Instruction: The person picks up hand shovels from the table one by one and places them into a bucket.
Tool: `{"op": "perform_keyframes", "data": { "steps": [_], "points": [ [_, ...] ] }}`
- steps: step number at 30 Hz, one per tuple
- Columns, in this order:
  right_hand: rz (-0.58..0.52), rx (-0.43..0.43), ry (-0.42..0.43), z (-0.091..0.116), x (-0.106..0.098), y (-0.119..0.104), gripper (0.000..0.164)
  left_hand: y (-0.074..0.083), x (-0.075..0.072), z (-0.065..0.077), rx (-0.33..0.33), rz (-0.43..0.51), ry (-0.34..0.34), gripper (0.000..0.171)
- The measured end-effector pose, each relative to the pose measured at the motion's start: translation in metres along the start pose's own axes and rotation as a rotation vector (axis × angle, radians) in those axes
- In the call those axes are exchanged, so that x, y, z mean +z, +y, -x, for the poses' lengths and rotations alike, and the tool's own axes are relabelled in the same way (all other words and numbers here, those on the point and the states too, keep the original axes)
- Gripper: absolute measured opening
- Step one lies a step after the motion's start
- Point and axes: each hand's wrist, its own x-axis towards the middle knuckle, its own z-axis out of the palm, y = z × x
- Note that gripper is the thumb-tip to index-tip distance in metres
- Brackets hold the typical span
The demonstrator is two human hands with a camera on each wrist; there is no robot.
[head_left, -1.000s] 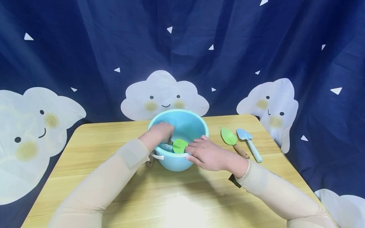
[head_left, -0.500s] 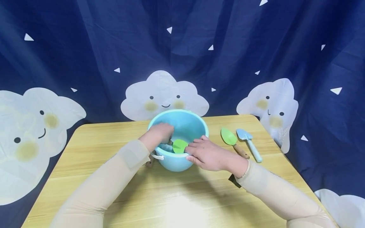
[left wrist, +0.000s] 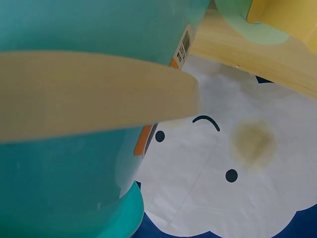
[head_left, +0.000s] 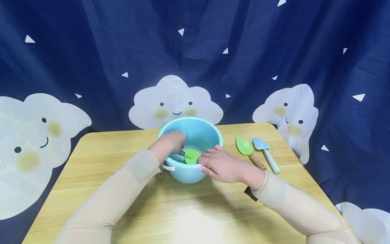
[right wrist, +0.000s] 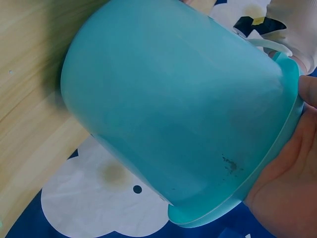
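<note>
A light-blue bucket (head_left: 189, 174) stands upright on the table, its white handle (head_left: 168, 167) hanging by the left side. My left hand (head_left: 172, 140) reaches inside over the near-left rim and holds the wooden handle of a small trowel with a green leaf-shaped blade (head_left: 192, 157). The left fingertips are mostly hidden. My right hand (head_left: 223, 164) grips the near-right rim, thumb outside and fingers over the edge; the right wrist view shows its palm (right wrist: 290, 183) against the rim. In the left wrist view, the bucket wall (left wrist: 74, 173) fills much of the picture behind a blurred beige band.
Right of the bucket lie a green trowel (head_left: 244, 146) with a wooden handle and a light-blue trowel (head_left: 270, 159). Another wooden handle (head_left: 159, 174) pokes out beside the bucket under my left forearm. Behind the wooden table (head_left: 115, 145) hangs a dark-blue curtain (head_left: 195, 51).
</note>
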Motion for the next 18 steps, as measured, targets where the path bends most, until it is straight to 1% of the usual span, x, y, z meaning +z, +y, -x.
{"op": "perform_keyframes", "data": {
  "steps": [3,6,7,9,10,11,14,16,18],
  "points": [
    [-0.002,0.0,0.001,0.0003,0.0002,-0.0002,0.023,-0.0001,0.0003,-0.0007,-0.005,0.033,0.005,0.026],
    [-0.004,0.0,0.0,0.0003,0.0001,-0.0001,0.023,-0.0002,-0.0011,-0.0013,0.005,0.072,0.024,0.012],
    [-0.004,0.0,0.0,0.0003,0.0,0.0,0.023,-0.0002,-0.002,-0.0012,0.015,0.083,0.035,0.012],
    [-0.003,-0.001,0.0,0.0003,-0.0001,0.0002,0.023,0.0,-0.0043,-0.0013,0.042,0.096,0.062,0.025],
    [-0.002,-0.001,0.0,0.0003,-0.0002,0.0003,0.023,0.0,-0.0051,-0.0015,0.06,0.099,0.082,0.033],
    [-0.001,-0.001,0.0,0.0003,-0.0003,0.0004,0.023,0.0002,-0.0061,-0.0016,0.078,0.1,0.106,0.036],
    [0.003,-0.001,-0.001,0.0003,-0.0002,0.0006,0.023,0.0002,-0.0078,-0.0016,0.125,0.089,0.192,0.038],
    [0.006,-0.002,-0.001,0.0004,0.0001,0.0007,0.023,0.0003,-0.0079,-0.0013,0.137,0.08,0.243,0.031],
    [0.007,-0.004,0.001,0.0004,0.0007,0.0008,0.022,0.0009,-0.0076,-0.0004,0.14,0.066,0.274,0.019]
  ]
}}
